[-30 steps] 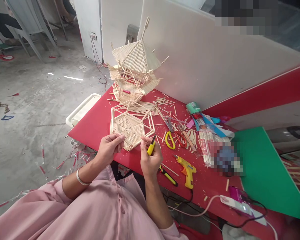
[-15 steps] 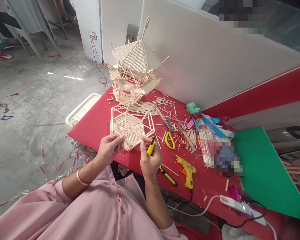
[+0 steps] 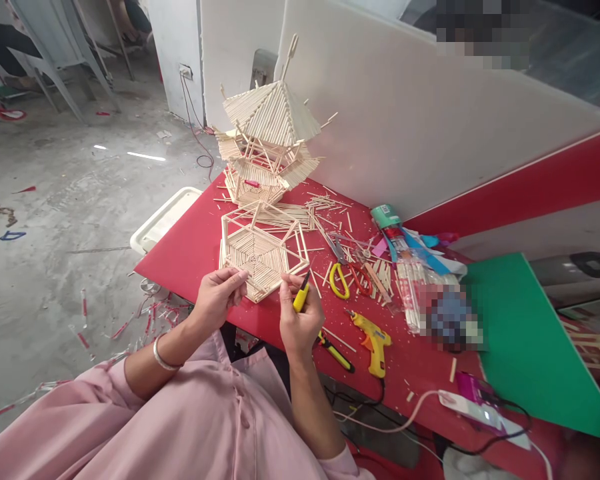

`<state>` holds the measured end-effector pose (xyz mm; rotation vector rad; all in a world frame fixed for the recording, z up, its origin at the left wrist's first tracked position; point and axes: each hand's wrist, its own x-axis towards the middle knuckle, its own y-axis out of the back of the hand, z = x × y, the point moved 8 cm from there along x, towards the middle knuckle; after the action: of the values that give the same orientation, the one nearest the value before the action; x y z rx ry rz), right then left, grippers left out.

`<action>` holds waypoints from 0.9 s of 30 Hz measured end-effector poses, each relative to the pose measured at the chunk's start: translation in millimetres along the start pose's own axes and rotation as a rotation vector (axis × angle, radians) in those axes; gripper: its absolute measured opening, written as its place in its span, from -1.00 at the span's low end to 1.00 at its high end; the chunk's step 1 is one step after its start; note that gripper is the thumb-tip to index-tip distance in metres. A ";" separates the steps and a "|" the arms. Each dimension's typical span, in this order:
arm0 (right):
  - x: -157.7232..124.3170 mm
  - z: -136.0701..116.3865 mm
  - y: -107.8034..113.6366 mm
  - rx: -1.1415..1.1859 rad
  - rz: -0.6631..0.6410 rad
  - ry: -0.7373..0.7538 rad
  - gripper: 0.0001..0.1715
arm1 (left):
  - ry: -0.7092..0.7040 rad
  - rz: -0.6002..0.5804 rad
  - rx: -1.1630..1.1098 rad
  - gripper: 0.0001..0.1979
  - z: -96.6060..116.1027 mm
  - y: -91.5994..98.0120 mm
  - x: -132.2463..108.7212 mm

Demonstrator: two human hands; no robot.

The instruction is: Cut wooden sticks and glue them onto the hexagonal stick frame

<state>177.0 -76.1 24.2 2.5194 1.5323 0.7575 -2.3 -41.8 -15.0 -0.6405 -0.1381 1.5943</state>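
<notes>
Hexagonal stick frame (image 3: 273, 257), plank-pattern floor, sits on the red bench (image 3: 180, 250) just beyond both hands. Right hand (image 3: 301, 317): fingers curled around a yellow-handled tool (image 3: 301, 298), dark tip pointing up and away. Left hand (image 3: 221, 292): thumb and fingertips pinched at the frame's near edge; can't tell if a thin stick is between them. Stick pagoda (image 3: 280, 120) stands beyond the frame. Right of the right hand: a yellow-black cutter (image 3: 340, 355) close by, then a yellow glue gun (image 3: 377, 345). Yellow-handled scissors (image 3: 339, 281) lie farther out, ahead-right. Past them, a bagged stick pack (image 3: 410, 293) with red print and a green roll (image 3: 386, 215) with a pale label; both too small to read.
</notes>
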 end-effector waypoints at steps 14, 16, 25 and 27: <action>0.1 -1.5 -0.9 0.014 -0.005 0.000 -0.78 | -0.006 -0.012 0.006 -0.61 -0.1 1.1 0.6; -0.6 0.2 -1.7 0.018 -0.017 -0.009 -0.77 | -0.002 -0.006 0.014 -0.65 1.1 1.0 -0.4; 1.2 -4.4 -1.6 -0.004 -0.032 -0.019 -0.78 | -0.022 0.011 0.076 -0.65 5.2 -0.1 -3.4; 2.1 -6.1 -0.9 -0.003 -0.033 -0.018 -0.79 | -0.029 0.015 0.075 -0.66 5.6 0.2 -3.3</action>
<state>174.2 -74.8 30.0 2.4856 1.5617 0.7305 -5.1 -43.3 -9.3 -0.5616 -0.0942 1.6164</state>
